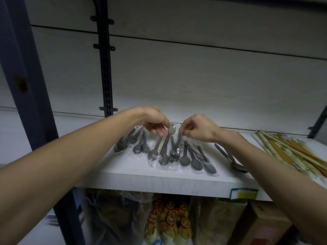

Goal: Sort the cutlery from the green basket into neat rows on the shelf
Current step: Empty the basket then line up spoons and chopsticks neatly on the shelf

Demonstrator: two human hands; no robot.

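the left hand (156,125) pinches the upper end of a long grey plastic-wrapped spoon (166,145) lying front-to-back on the white shelf (134,177), while the right hand (196,128) pinches a neighbouring wrapped spoon (178,144) just beside it.

Two bare hands: left hand (155,123), right hand (198,129). Roughly a dozen plastic-wrapped dark spoons (184,159) on one white shelf (159,181). One bundle of wrapped chopsticks (290,152), exact count unclear. One green-and-yellow shelf label (243,193).
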